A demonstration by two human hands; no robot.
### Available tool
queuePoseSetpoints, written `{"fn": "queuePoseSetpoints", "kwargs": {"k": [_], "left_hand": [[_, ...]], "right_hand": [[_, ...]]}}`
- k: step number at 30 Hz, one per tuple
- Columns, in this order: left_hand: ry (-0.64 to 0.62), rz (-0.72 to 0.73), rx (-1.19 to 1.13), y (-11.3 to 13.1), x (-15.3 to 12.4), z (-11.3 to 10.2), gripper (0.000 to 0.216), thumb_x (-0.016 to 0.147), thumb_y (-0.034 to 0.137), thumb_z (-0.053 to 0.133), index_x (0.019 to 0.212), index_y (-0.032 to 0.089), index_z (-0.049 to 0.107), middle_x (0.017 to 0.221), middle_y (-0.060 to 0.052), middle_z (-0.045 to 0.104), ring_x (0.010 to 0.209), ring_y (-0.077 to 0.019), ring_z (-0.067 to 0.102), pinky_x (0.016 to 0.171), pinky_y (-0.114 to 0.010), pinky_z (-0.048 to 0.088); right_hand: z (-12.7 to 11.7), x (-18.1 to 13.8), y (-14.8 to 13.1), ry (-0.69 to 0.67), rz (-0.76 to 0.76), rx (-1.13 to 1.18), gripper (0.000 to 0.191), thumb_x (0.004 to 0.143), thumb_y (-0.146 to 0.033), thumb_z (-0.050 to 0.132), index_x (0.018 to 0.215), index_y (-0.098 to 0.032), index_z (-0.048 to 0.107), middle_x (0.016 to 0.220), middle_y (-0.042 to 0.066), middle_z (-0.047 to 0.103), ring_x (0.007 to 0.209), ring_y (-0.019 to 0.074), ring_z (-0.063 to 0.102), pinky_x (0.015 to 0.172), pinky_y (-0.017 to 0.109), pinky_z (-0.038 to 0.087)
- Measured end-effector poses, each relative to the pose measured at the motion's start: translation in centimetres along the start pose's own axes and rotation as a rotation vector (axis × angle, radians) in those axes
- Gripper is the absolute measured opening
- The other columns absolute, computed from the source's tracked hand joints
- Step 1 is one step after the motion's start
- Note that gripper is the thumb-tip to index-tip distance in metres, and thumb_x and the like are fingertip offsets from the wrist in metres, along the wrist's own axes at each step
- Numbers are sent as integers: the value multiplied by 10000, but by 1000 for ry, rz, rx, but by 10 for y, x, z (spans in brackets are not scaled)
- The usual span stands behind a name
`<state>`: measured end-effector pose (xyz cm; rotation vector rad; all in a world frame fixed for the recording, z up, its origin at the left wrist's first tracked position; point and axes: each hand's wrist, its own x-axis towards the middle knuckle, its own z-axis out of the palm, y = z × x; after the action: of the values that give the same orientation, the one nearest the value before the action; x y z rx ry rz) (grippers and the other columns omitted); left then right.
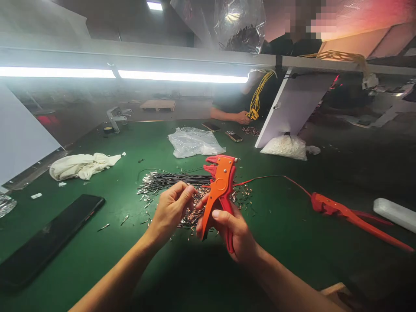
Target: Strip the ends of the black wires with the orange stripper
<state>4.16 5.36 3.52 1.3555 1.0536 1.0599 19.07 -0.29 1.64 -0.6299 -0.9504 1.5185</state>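
Observation:
My right hand [232,229] is wrapped round the handles of an orange-red wire stripper [221,184], which stands upright with its jaws at the top. Just left of the tool, my left hand [172,208] has its fingers pinched together on a thin wire, too fine to see clearly. Behind both hands, a bundle of thin dark wires [172,181] lies on the green table [279,225], with several cut bits of stripped insulation and copper ends scattered about.
A black phone [52,236] lies at the left and a white cloth [81,165] behind it. A second red tool [341,212] with a red wire lies at the right. Plastic bags [193,142] sit further back. Across the table a person handles yellow wires [256,102].

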Motion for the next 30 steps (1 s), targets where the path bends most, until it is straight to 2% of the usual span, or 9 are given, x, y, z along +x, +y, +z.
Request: {"fn": "queuePoseSetpoints", "kwargs": {"k": [3, 6, 10, 13, 16, 22, 26, 30], "left_hand": [[-25, -30, -24, -3, -6, 2, 380, 778, 513, 673, 680, 172, 536, 546, 46, 513, 435, -56, 388, 397, -171, 305], [16, -30, -45, -2, -6, -2, 376, 767, 517, 687, 694, 171, 558, 538, 55, 483, 434, -56, 376, 386, -170, 298], [35, -34, -56, -6, -5, -5, 388, 752, 546, 697, 769, 168, 612, 539, 55, 485, 429, -61, 399, 386, -173, 307], [-2, -77, -78, -14, -4, -4, 410, 730, 549, 723, 710, 162, 587, 520, 52, 485, 432, -64, 427, 398, -173, 324], [-33, -138, -167, -22, -2, -4, 400, 734, 531, 731, 716, 160, 583, 536, 52, 509, 408, -53, 416, 394, -174, 332], [18, -230, -411, -21, 4, -17, 354, 689, 453, 800, 830, 170, 642, 659, 25, 591, 484, -75, 506, 411, -176, 375], [25, -193, -465, -19, 6, -21, 370, 662, 448, 823, 847, 169, 664, 668, 0, 627, 522, -95, 538, 472, -202, 439], [19, -184, -445, -22, 7, -21, 345, 689, 435, 810, 867, 174, 672, 637, -5, 619, 568, -108, 552, 527, -204, 472]], "right_hand": [[2, -1, 1, -13, 22, -29, 218, 805, -258, 570, 1001, -173, 610, 966, 66, 677, 648, 183, 658, 621, 343, 532], [4, 0, -1, -14, 20, -47, 238, 778, -279, 584, 992, -174, 598, 993, 75, 684, 612, 173, 645, 617, 347, 524], [6, 1, -3, -40, 25, -83, 239, 783, -299, 551, 984, -173, 578, 696, 27, 674, 561, 186, 614, 625, 357, 501], [7, 2, -4, -36, 36, -133, 238, 761, -309, 552, 957, -174, 554, 576, -8, 630, 534, 182, 588, 623, 353, 489], [6, 3, -4, -38, 57, -151, 245, 749, -315, 551, 945, -169, 551, 584, -9, 618, 551, 186, 598, 626, 356, 492], [5, 5, 0, -37, 78, -27, 283, 727, -258, 598, 993, -184, 535, 869, 45, 685, 604, 184, 647, 606, 362, 524], [4, 4, -2, -68, 58, 41, 333, 720, -153, 567, 1044, -198, 503, 833, 24, 705, 675, 197, 656, 694, 381, 521], [3, 4, -7, -91, 79, 112, 523, 654, -47, 506, 1151, -209, 499, 930, 21, 720, 819, 204, 675, 838, 416, 499]]}}
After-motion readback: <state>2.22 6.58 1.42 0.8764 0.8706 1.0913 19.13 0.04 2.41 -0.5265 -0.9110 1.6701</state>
